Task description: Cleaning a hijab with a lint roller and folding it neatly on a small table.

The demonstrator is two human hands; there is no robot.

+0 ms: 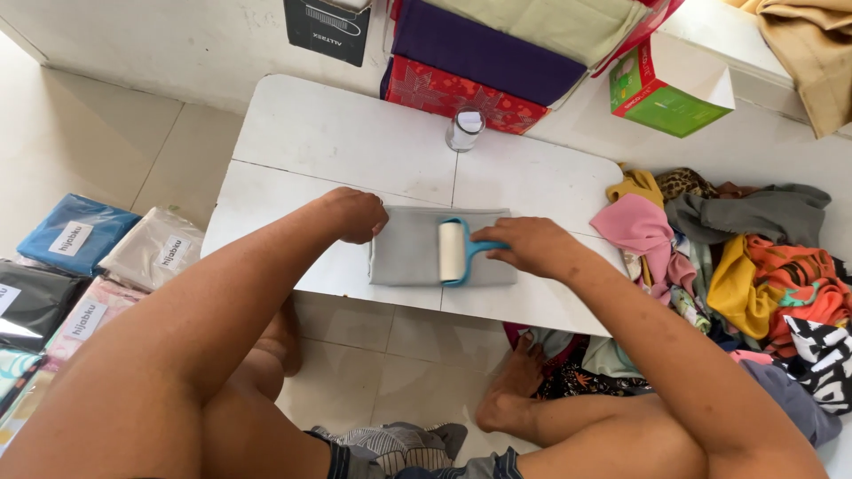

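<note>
2 hands work: our left hand, fingers curled, pins the grey cloth on the table; our right hand grips the blue lint roller.

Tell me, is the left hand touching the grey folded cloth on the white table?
Touching. In the head view the left hand lies over the left edge of the grey folded cloth, with no gap visible between them.

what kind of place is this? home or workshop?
Likely a home clothing-packing corner, not a workshop: the person sits on a tiled floor at a low white table, with bagged folded fabrics alongside and a loose clothes pile. The right hand runs a lint roller over grey cloth.
</note>
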